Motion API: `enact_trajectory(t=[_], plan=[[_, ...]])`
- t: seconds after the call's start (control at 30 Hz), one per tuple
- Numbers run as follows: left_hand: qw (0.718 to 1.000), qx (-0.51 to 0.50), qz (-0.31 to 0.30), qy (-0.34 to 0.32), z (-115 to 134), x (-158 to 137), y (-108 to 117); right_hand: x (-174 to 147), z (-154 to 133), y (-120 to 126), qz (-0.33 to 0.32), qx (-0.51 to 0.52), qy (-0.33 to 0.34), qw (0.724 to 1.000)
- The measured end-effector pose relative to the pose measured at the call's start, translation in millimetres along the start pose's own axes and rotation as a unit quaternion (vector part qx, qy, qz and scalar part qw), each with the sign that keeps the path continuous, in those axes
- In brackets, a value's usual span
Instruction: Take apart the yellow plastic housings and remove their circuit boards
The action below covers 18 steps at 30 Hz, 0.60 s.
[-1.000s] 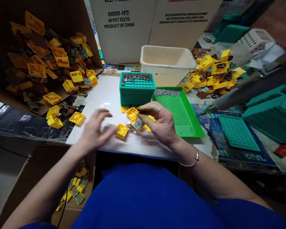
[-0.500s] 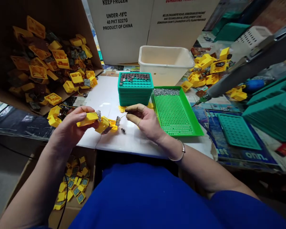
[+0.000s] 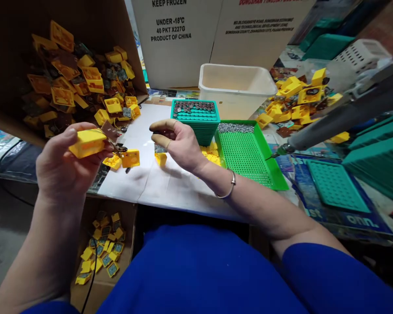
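Note:
In the head view my left hand [image 3: 63,168] is closed around a yellow plastic case [image 3: 89,143]. A brown circuit board [image 3: 110,131] and thin wires stick out at its right end. Below these, another yellow case [image 3: 131,158] is over the table's left side; whether it hangs from the wires I cannot tell. My right hand [image 3: 187,147] has its fingers pinched, two of them in tan finger covers. Under those fingertips shows a grey part with a small yellow case [image 3: 160,159]; the fingers hide the upper portion.
A carton [image 3: 16,100] of yellow cases and boards stands left, another carton [image 3: 131,226] below. A stack of teal trays [image 3: 196,127], a green perforated tray [image 3: 244,150] holding small metal pieces and a white bin [image 3: 236,98] stand ahead. An electric screwdriver [image 3: 314,126] reaches in from the right.
My left hand has moved left with its yellow case, and the brown board now shows. My right hand has moved left, with a grey and yellow piece below its fingers. The view has shifted slightly.

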<state>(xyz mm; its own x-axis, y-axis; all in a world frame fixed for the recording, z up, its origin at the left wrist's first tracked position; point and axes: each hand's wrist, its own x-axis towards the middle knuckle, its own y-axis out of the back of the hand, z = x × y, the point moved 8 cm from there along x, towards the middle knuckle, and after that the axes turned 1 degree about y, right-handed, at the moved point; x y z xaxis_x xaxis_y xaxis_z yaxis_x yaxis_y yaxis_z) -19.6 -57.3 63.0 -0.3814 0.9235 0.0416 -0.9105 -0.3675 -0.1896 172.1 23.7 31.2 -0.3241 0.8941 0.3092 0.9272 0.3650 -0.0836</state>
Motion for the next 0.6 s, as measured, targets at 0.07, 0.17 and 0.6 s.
enact_trajectory(t=[0.07, 0.17, 0.6], plan=[[1.000, 0.006, -0.002, 0.008, -6.2, 2.8, 3.4, 4.6, -6.0, -3.0, -0.003, 0.005, 0.010, 1.000], [0.997, 0.062, -0.016, 0.030, -27.0, 10.4, 10.8, 1.4, -8.5, 0.4, -0.002, 0.008, 0.006, 1.000], [0.848, 0.371, -0.342, -0.160, -97.6, -29.1, -83.2, -25.3, -4.2, 18.4, -0.030, 0.038, 0.009, 0.999]])
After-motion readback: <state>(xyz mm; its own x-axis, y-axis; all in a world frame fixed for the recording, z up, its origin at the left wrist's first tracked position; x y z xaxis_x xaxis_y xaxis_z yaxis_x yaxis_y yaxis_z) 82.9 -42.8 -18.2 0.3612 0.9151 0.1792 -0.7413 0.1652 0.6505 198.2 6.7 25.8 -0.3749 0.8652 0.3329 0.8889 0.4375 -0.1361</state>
